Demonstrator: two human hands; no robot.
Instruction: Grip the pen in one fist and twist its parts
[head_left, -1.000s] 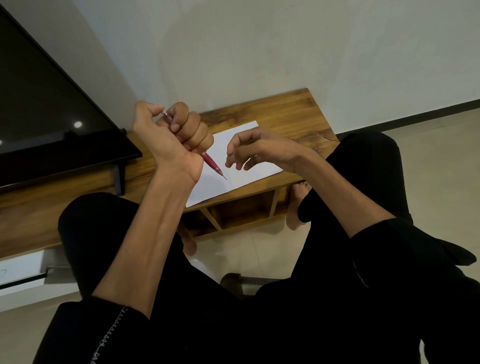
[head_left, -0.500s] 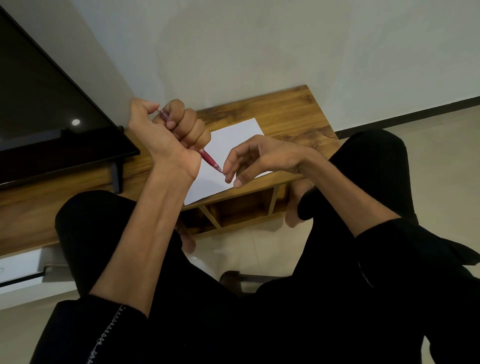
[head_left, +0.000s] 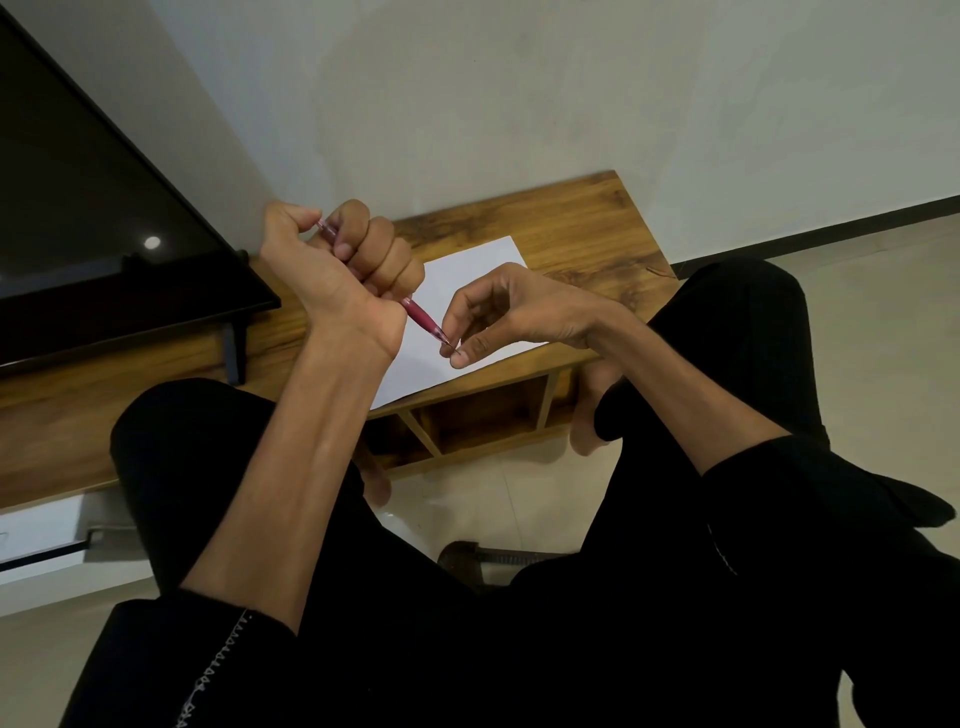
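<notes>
The left hand (head_left: 343, 270) grips a red pen (head_left: 423, 318) in its fist, tip slanting down to the right. The right hand (head_left: 511, 314) pinches the pen's tip above a white sheet (head_left: 467, 270) lying on the wooden worktop (head_left: 582, 223)

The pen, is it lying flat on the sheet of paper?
No, the left hand grips the pen in a fist above the paper, while the right hand pinches its tip.

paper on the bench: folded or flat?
Flat. The white sheet lies spread on the wooden bench; no crease shows, though hands hide its middle.
</notes>
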